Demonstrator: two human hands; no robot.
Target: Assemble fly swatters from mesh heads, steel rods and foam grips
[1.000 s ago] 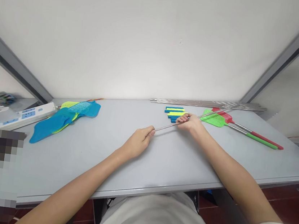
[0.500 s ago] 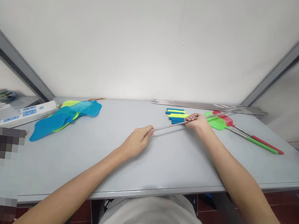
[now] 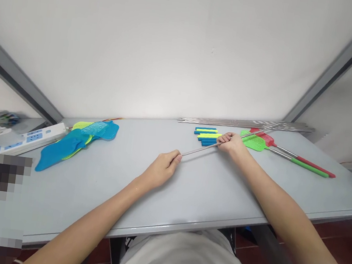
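Observation:
A thin metal rod (image 3: 200, 149) slants across the middle of the table, gripped by both hands. My left hand (image 3: 166, 165) is closed round its near end. Farther up, my right hand (image 3: 230, 142) wraps its fingers round the shaft, and the rod's far part runs on toward the back right. Just behind my right hand lie several blue and yellow grip tubes (image 3: 208, 135). To its right are a green fly swatter (image 3: 253, 141) and a red fly swatter (image 3: 267, 137), with metal shafts and coloured handles.
Along the wall lies a bundle of metal rods (image 3: 215, 122). At left, blue and yellow swatter heads (image 3: 65, 146) are piled beside a white power strip (image 3: 30, 137). The grey table (image 3: 140, 213) ends at a front edge close to my body. A pixelated patch covers the lower left corner.
Both hands keep their hold on the rod, nearly in the same place. The view has tilted very slightly; nothing else has visibly moved.

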